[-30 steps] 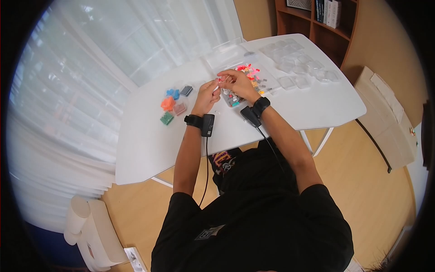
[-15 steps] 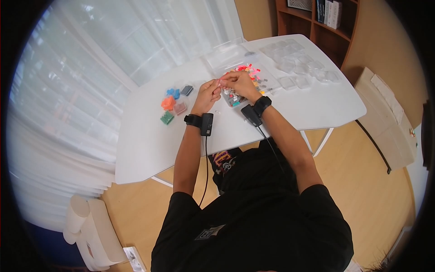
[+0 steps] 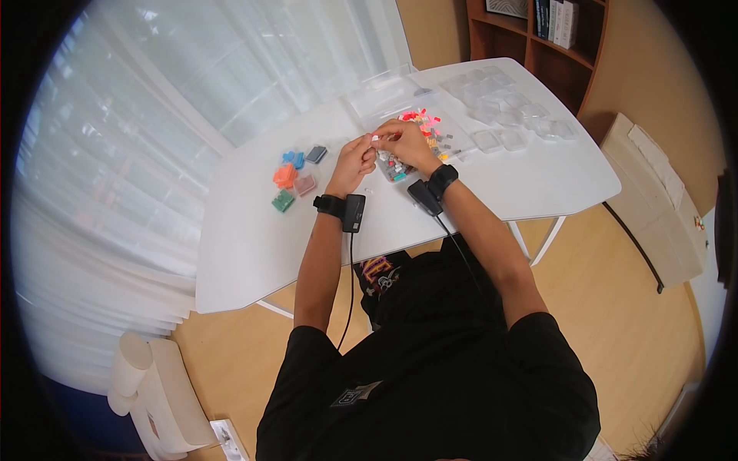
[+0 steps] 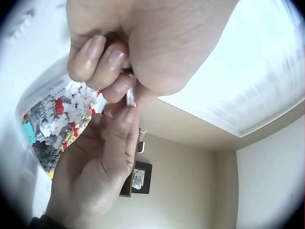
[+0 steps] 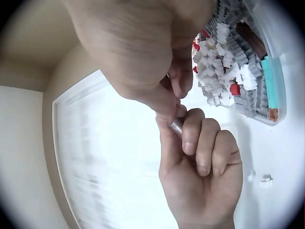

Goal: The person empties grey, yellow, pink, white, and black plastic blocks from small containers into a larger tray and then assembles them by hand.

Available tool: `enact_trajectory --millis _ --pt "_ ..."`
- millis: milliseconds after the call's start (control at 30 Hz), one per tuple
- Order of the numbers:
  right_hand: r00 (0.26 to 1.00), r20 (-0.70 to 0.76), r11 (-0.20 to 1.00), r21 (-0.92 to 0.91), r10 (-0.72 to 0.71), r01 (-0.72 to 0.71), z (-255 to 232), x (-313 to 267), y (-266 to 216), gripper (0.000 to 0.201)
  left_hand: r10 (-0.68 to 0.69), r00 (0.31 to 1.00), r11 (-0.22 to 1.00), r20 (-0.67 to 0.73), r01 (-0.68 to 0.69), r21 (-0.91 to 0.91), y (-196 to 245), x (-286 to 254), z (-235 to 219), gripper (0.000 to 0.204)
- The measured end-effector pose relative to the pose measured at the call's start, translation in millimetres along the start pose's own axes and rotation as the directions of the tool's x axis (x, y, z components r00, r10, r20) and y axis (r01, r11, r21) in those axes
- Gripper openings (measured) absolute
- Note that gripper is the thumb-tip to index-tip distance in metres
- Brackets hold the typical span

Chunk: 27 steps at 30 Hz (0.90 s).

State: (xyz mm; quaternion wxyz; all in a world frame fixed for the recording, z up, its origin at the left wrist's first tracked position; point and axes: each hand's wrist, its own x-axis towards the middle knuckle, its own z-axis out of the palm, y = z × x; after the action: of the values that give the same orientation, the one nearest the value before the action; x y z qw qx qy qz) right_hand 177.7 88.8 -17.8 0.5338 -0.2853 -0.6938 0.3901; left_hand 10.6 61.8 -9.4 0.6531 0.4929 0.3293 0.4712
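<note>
Both hands meet above the near left end of a clear plastic box [image 5: 280, 90] full of small building bricks [image 4: 59, 121]. My left hand [image 3: 354, 163] pinches a small pale, shiny piece [image 5: 177, 125] between thumb and index finger, its other fingers curled into the palm. From the other side, the thumb and fingertips of my right hand [image 3: 409, 144] pinch at the end of that same piece [image 4: 131, 93]. Fingers cover most of it, and I cannot tell its exact kind. The bricks in the box are mostly white and grey, with red, yellow and turquoise among them.
Left of the hands stand small cases of sorted pieces: blue [image 3: 294, 159], orange [image 3: 284, 177], green [image 3: 284, 201], dark red [image 3: 305, 184] and dark grey [image 3: 316, 154]. Clear containers [image 3: 492, 96] crowd the table's far right. A loose white brick [image 5: 267, 180] lies near the box.
The right hand's fingers have shifted slightly and closed in on the left fingertips. Both hands stay in nearly the same place over the box's edge.
</note>
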Motion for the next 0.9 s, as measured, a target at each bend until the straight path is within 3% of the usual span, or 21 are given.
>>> enact_trajectory --millis 233,300,333,400,533,600,733,833,900 --pt "0.998 0.059 0.986 0.168 -0.010 0.000 -3.3 1.1 3.7 0.019 0.046 0.997 0.999 0.063 -0.046 -0.003 -0.8 -0.1 -6.0 0.022" --pt "0.995 0.036 0.954 0.283 0.094 -0.100 -3.6 -0.8 -0.3 0.022 0.041 0.997 0.999 0.064 -0.041 -0.003 0.4 0.3 -6.1 0.021" --pt "0.995 0.032 0.954 0.283 0.093 -0.098 -3.6 -1.0 -2.5 0.022 0.040 0.997 0.999 0.067 -0.040 -0.002 0.1 0.8 -5.0 0.021" --pt "0.992 -0.108 0.993 0.088 -0.063 0.073 -1.3 -1.1 -7.1 0.024 0.059 0.998 0.998 0.005 -0.059 0.010 -1.5 0.1 -2.7 0.021" --pt "0.999 -0.044 0.989 0.145 -0.029 0.035 -0.6 -3.1 -10.6 0.024 0.057 0.998 0.998 -0.002 -0.057 0.007 -3.8 1.9 -4.2 0.022" --pt "0.999 0.045 0.999 0.038 -0.006 0.004 1.1 -2.8 -4.7 0.021 0.026 1.000 0.999 -0.015 -0.026 0.021 -1.0 0.2 -1.4 0.023" --pt "0.998 0.031 0.997 0.055 -0.047 0.045 0.0 -1.2 2.2 0.019 0.033 0.999 0.999 0.039 -0.034 0.026 -3.4 2.4 -6.4 0.023" --pt "0.998 0.044 0.992 0.124 -0.044 0.038 -3.6 0.2 2.9 0.017 0.052 0.997 0.998 0.052 -0.053 0.021 -3.8 3.1 -5.2 0.023" --pt "0.994 0.102 0.981 0.190 0.032 -0.051 -7.2 0.8 0.9 0.019 0.053 0.998 0.998 0.022 -0.054 0.028 -1.5 0.4 -1.2 0.025"
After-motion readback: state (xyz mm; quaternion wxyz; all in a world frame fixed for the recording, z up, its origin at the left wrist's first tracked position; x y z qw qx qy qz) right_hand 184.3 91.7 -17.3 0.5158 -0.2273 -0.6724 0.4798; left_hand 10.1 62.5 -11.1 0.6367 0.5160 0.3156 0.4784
